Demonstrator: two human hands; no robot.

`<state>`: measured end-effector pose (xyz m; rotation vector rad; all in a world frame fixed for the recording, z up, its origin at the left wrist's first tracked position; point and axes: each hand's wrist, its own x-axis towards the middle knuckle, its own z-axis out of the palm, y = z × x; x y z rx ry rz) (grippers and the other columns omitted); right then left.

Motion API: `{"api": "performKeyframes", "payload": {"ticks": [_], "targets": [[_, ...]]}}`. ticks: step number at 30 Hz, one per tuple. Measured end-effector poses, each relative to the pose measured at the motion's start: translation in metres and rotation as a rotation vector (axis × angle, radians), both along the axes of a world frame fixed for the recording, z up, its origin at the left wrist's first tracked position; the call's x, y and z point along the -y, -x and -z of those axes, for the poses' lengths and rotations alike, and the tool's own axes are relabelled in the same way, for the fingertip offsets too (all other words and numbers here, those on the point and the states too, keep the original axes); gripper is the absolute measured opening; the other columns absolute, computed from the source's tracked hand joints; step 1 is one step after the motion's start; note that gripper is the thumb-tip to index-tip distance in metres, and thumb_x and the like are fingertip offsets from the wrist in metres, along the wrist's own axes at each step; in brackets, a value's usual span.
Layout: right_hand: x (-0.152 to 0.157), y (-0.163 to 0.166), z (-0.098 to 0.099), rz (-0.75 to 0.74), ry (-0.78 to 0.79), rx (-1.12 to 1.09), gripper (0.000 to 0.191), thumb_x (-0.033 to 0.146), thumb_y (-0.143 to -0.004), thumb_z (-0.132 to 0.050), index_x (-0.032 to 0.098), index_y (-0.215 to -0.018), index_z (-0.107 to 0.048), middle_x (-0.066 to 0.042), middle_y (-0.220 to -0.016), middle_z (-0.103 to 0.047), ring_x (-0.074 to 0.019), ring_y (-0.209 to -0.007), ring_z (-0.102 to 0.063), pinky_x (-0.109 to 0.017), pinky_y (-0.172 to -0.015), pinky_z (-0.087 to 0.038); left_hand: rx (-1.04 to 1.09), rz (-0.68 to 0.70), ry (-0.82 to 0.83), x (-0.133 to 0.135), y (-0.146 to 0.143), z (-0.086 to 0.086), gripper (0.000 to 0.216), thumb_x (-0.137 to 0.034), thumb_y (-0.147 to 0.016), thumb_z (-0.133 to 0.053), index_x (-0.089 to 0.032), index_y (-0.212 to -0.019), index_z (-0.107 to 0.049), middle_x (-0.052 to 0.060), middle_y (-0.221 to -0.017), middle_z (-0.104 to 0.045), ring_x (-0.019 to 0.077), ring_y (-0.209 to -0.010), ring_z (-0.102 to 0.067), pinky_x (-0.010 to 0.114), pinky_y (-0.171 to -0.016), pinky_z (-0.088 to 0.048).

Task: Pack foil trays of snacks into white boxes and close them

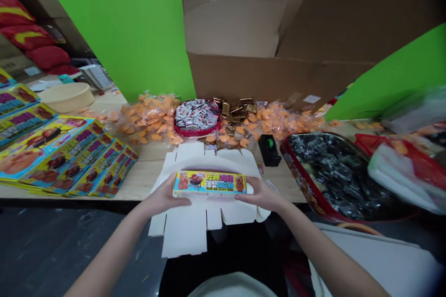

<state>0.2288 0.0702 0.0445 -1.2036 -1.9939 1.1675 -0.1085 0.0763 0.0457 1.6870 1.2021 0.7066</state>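
My left hand (163, 198) grips the left end of a printed cardboard box (209, 183), and my right hand (262, 193) grips its right end. The face toward me is yellow and blue, with pictures of food and large lettering. Beneath and around it lies a white unfolded carton sheet (186, 232) with cut flaps, overhanging the table's front edge. Whether the printed face is a folded part of that sheet cannot be made out. A black tape dispenser (269, 151) with a green core stands just beyond my right hand.
Stacked printed cartons (66, 153) stand at left. Behind my hands are a red tray of small sachets (197, 115), wrapped orange pieces (153, 118) and gold-wrapped packets (239, 110). A red-rimmed tub of dark plastic packets (331, 171) sits right. A large brown carton (240, 23) stands behind.
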Motion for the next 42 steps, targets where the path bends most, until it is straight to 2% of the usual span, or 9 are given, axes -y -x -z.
{"api": "performKeyframes", "payload": {"ticks": [3, 6, 11, 15, 23, 27, 32, 35, 42], "targets": [[-0.021, -0.009, -0.012, 0.042, 0.21, -0.113, 0.042, 0.047, -0.086, -0.058, 0.022, -0.12, -0.062, -0.007, -0.115, -0.068, -0.0226, -0.102, -0.064, -0.037, -0.084, -0.054, 0.246, -0.163, 0.209, -0.01, -0.01, 0.011, 0.054, -0.037, -0.066, -0.08, -0.02, -0.113, -0.06, 0.013, -0.112, -0.069, 0.0285, -0.098, -0.068, 0.044, -0.087, -0.054], [-0.045, -0.018, -0.033, 0.192, 0.144, -0.09, 0.042, 0.044, -0.091, -0.048, 0.022, -0.125, -0.059, -0.007, -0.108, -0.069, -0.0182, -0.092, -0.065, -0.03, -0.072, -0.054, 0.332, -0.205, 0.273, -0.01, -0.013, 0.025, 0.051, -0.033, -0.065, -0.081, -0.019, -0.11, -0.062, 0.013, -0.113, -0.069, 0.0281, -0.097, -0.068, 0.041, -0.085, -0.055], [-0.08, 0.0, -0.083, -0.143, 0.142, 0.164, 0.032, 0.036, -0.091, -0.046, 0.016, -0.083, -0.069, 0.002, -0.058, -0.06, -0.0088, -0.049, -0.052, -0.02, -0.049, -0.043, 0.338, -0.231, 0.284, -0.01, -0.012, 0.029, 0.053, -0.033, -0.064, -0.082, -0.02, -0.111, -0.061, 0.012, -0.117, -0.068, 0.0274, -0.097, -0.068, 0.04, -0.084, -0.055], [-0.086, 0.014, -0.097, -0.107, 0.107, 0.304, 0.026, 0.025, -0.09, -0.043, 0.017, -0.083, -0.067, 0.003, -0.057, -0.06, -0.0082, -0.046, -0.054, -0.019, -0.046, -0.041, 0.314, -0.252, 0.242, -0.012, -0.013, 0.03, 0.05, -0.034, -0.067, -0.08, -0.018, -0.11, -0.06, 0.013, -0.115, -0.067, 0.0271, -0.101, -0.066, 0.042, -0.089, -0.053], [-0.017, 0.012, -0.028, 0.079, -0.509, 0.399, 0.037, 0.027, -0.095, -0.042, 0.021, -0.128, -0.057, -0.01, -0.101, -0.069, -0.024, -0.095, -0.062, -0.04, -0.083, -0.051, 0.361, -0.416, 0.144, -0.004, -0.028, 0.046, 0.081, -0.038, -0.065, -0.079, -0.025, -0.132, -0.037, 0.01, -0.126, -0.058, 0.0256, -0.108, -0.063, 0.038, -0.089, -0.053], [-0.001, 0.015, 0.008, 0.151, -0.655, 0.459, 0.048, 0.031, -0.096, -0.043, 0.016, -0.142, -0.042, -0.013, -0.101, -0.068, -0.0272, -0.094, -0.061, -0.044, -0.082, -0.051, 0.356, -0.403, 0.028, -0.006, -0.014, 0.023, 0.089, -0.041, -0.071, -0.072, -0.031, -0.142, -0.019, 0.011, -0.135, -0.048, 0.0238, -0.116, -0.057, 0.037, -0.091, -0.051], [-0.009, 0.017, 0.014, 0.175, -0.745, 0.466, 0.046, 0.032, -0.096, -0.044, 0.015, -0.139, -0.046, -0.013, -0.101, -0.069, -0.0264, -0.088, -0.062, -0.043, -0.082, -0.052, -0.438, -0.149, -0.275, -0.039, 0.011, -0.054, 0.023, -0.041, -0.082, -0.057, -0.019, -0.085, -0.064, 0.006, -0.083, -0.062, 0.0219, -0.085, -0.061, 0.031, -0.077, -0.049], [-0.012, 0.017, 0.012, 0.175, -0.814, 0.46, 0.046, 0.031, -0.096, -0.045, 0.014, -0.139, -0.045, -0.013, -0.102, -0.069, -0.0262, -0.09, -0.062, -0.042, -0.08, -0.052, -0.669, -0.022, -0.139, -0.057, 0.006, -0.085, 0.024, -0.032, -0.083, -0.051, -0.019, -0.095, -0.067, 0.001, -0.066, -0.061, 0.0177, -0.062, -0.059, 0.027, -0.061, -0.045], [-0.005, 0.017, 0.016, 0.185, -0.819, 0.439, 0.046, 0.027, -0.094, -0.049, 0.014, -0.138, -0.043, -0.012, -0.099, -0.069, -0.0255, -0.087, -0.063, -0.04, -0.077, -0.053, -0.77, 0.015, -0.182, -0.009, -0.015, -0.061, 0.059, -0.041, -0.094, -0.039, -0.021, -0.148, -0.027, 0.011, -0.103, -0.063, 0.0227, -0.089, -0.063, 0.034, -0.079, -0.049]]}}
